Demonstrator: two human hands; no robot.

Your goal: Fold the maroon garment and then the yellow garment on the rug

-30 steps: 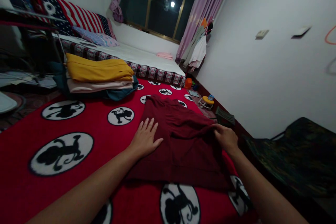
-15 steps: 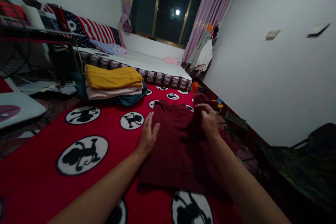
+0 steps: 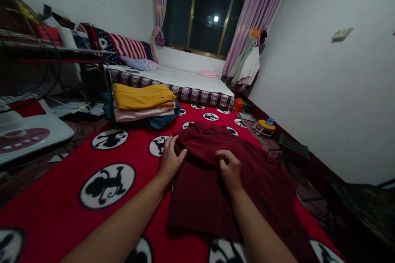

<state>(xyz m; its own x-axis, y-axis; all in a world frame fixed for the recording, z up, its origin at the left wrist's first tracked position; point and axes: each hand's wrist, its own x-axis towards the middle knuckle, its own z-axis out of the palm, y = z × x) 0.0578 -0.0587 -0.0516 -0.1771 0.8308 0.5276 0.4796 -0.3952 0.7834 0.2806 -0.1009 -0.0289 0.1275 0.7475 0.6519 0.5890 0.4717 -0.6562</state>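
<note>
I'm watching through the head camera, and nearest to me a dark red garment [image 3: 197, 201] is lying on a red blanket [image 3: 58, 197] printed with monkey ovals. Its near left part is spreading fairly flat, while the rest is bunching into soft wrinkles on the right and at the far end.

Now the hands! I'm seeing the right hand [image 3: 230, 168] resting over the middle of the garment, fingers curling inward; whether they're pinching any fabric, I can't tell. A touch farther along, the left hand [image 3: 170, 158] is sitting at the garment's left edge, half open, thumb standing apart from the fingers, fingertips meeting the cloth.

Beyond the garment to the left, I'm spotting a folded pile: yellow cloth [image 3: 143, 96] is topping pale pink cloth [image 3: 142, 114], with teal cloth [image 3: 163, 121] lying underneath. Off to the garment's far right, a yellow stool [image 3: 266, 125] is standing on the floor, near the wall.

Farther past the garment, a white-topped bed [image 3: 182, 76] is stretching across, clothes [image 3: 250, 65] are hanging at its right end, and a dark window [image 3: 210, 24] is reflecting a light behind everything.
</note>
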